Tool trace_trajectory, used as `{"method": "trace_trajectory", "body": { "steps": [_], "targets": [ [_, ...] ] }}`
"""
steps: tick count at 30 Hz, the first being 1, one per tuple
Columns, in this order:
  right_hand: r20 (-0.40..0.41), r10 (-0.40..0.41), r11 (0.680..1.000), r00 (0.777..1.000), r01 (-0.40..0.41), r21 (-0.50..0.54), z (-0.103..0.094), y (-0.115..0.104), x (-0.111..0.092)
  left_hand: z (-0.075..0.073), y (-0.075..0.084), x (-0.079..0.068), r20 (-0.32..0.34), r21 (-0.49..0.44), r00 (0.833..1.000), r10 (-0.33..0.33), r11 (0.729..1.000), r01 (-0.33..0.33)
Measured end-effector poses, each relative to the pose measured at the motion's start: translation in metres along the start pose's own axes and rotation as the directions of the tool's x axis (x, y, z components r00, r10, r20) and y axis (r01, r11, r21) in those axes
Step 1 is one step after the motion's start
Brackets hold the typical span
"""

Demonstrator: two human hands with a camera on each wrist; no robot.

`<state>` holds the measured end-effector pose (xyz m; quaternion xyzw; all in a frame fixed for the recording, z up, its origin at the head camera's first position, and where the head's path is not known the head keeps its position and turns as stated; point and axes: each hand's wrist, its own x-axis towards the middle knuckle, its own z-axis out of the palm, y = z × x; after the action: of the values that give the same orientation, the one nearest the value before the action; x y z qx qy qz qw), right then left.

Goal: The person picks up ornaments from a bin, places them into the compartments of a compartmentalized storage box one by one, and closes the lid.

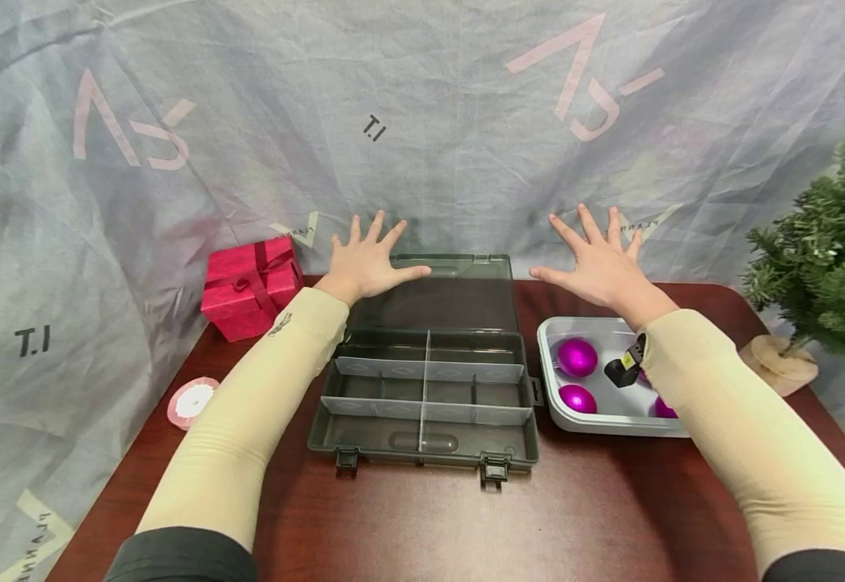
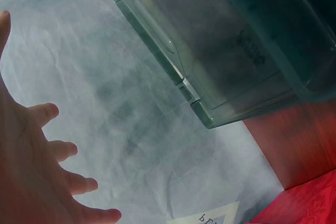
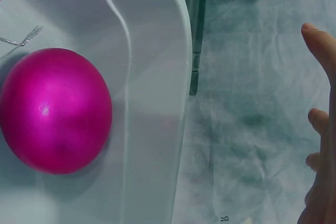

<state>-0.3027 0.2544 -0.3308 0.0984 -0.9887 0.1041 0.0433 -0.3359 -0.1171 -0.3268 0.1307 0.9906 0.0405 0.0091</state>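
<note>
At the middle of the worktop [image 1: 422, 525], set back from the near edge, lies the divided case [image 1: 378, 424], its lid [image 1: 437, 299] raised toward the far edge. Pale dividers [image 1: 473, 414] stand across the compartments; both latches [image 1: 495, 469] hang free at the front.

Right of the case, toward the right edge, sits the white tub [image 1: 614, 404]. It contains at least four purple balls [image 1: 577, 357]; the right arm covers part of the contents.

Left hand [image 1: 369, 263]: grip released, fingers spread, nothing held. The hand is raised beside the left end of the lid; the left wrist view shows a gap between them. Right hand [image 1: 600, 267]: grip released, fingers spread, nothing held. The hand is raised above the rear of the tub, apart from the balls.

Status, as judged from the layout: the case is unlatched and its lid is up, so that part is done. The balls are in the tub and none shows in the compartments; handling of the balls appears outstanding.

Outlying items: a red gift box [image 1: 251, 287] at the far left corner, a pink ribbon roll [image 1: 192, 402] by the left edge, and a small tree [image 1: 830, 259] at the right edge.
</note>
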Motion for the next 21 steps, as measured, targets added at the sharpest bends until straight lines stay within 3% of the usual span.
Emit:
{"method": "trace_trajectory", "body": {
  "steps": [21],
  "targets": [
    [0.002, -0.023, 1.0, 1.0, 0.023, -0.02, -0.0029, -0.0074, -0.0091, -0.0022, -0.001, -0.0089, 0.003, 0.014, 1.0, 0.022, 1.0, -0.022]
  ]
}}
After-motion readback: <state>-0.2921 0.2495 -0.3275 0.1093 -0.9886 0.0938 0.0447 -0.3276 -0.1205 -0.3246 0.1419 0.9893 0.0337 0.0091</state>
